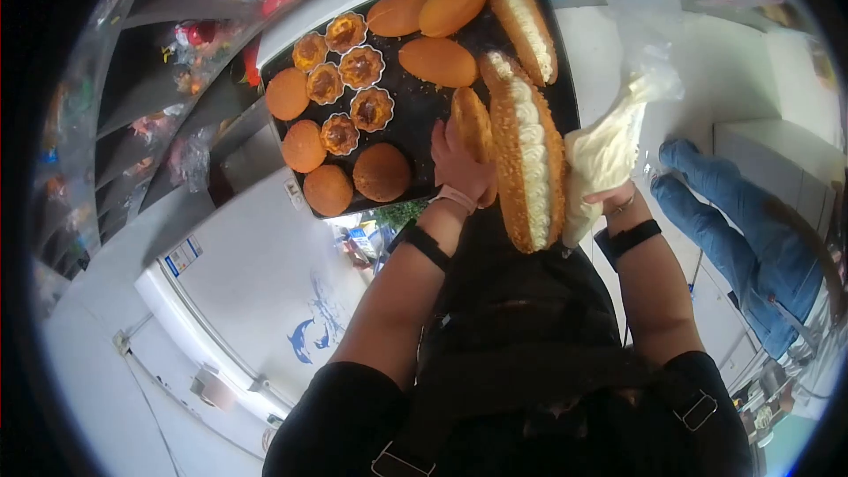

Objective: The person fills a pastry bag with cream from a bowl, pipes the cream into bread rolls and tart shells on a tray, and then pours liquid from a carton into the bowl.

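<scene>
A long bun filled with piped cream (530, 155) lies along the right part of the black tray (428, 110), its lower end past the tray's edge. Just left of it, my left hand (461, 163) has its fingers against a narrower brown bun (473, 124). My right hand (611, 198) is wrapped round the lower part of a piping bag of pale cream (609, 146), whose tip points down beside the filled bun. Another cream-filled bun (524, 26) rests at the tray's top right corner.
Oval buns (437, 62), round buns (382, 172) and several small tarts (361, 66) occupy the tray's left and top. Another person's legs in jeans (742, 230) are at the right. A white appliance (256, 283) stands at the lower left, below shelves with wrapped items.
</scene>
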`<state>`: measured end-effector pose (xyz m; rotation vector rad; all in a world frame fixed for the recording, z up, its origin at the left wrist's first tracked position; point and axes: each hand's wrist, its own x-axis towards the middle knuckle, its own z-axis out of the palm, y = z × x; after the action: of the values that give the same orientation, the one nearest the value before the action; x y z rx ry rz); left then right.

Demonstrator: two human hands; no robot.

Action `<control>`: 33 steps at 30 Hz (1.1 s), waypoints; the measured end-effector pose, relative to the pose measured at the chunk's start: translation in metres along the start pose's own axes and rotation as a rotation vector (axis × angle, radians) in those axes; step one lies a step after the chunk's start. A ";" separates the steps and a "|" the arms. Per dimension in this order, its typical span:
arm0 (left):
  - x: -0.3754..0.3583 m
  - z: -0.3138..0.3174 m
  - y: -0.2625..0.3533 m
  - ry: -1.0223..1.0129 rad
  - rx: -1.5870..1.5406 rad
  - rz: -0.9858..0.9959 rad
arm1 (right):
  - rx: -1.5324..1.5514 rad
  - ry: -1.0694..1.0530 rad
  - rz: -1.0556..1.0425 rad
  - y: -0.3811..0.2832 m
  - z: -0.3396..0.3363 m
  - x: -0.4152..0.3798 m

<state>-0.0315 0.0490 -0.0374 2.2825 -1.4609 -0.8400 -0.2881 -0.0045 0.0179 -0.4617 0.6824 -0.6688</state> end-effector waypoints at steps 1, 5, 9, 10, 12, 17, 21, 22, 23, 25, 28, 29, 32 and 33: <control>-0.002 -0.006 0.017 -0.031 0.033 -0.066 | -0.082 0.000 -0.090 0.000 -0.009 -0.001; -0.005 0.004 0.035 -0.021 0.092 -0.213 | -0.171 0.003 -0.263 -0.006 -0.025 -0.012; -0.001 0.002 0.007 0.081 -0.255 -0.189 | -0.096 0.020 -0.343 -0.011 -0.037 -0.022; 0.001 0.003 -0.010 0.134 -0.369 -0.140 | -0.094 0.016 -0.324 -0.011 -0.047 -0.027; 0.000 -0.033 -0.018 -0.143 -0.967 -0.323 | -0.084 0.007 -0.287 -0.013 -0.049 -0.032; -0.011 -0.075 -0.049 -0.412 -1.996 -0.572 | -0.086 -0.085 -0.366 -0.021 -0.035 -0.029; -0.017 -0.080 -0.039 -0.468 -2.079 -0.533 | -0.029 0.015 -0.333 -0.016 -0.033 -0.030; -0.017 -0.074 -0.044 -0.483 -2.096 -0.510 | -0.024 0.014 -0.321 -0.013 -0.036 -0.028; -0.018 -0.067 -0.050 -0.497 -2.113 -0.488 | -0.020 0.014 -0.309 -0.011 -0.037 -0.026; -0.019 -0.048 -0.074 -0.503 -2.073 -0.500 | -0.038 -0.017 -0.306 -0.017 -0.029 -0.021; -0.021 -0.036 -0.078 -0.362 -2.019 -0.760 | -0.143 -0.053 -0.355 -0.023 -0.017 -0.016; -0.023 -0.036 -0.079 -0.401 -2.017 -0.728 | -0.159 -0.034 -0.312 -0.028 -0.010 -0.018; -0.027 -0.022 -0.089 -0.243 -1.843 -0.773 | -0.106 0.052 -0.248 -0.016 -0.020 -0.023; -0.030 -0.020 -0.090 -0.177 -1.747 -0.732 | -0.097 0.031 -0.246 -0.014 -0.023 -0.024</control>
<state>0.0361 0.1142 -0.0607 1.1482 0.3810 -1.5563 -0.3239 -0.0018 0.0199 -0.6326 0.6962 -0.8782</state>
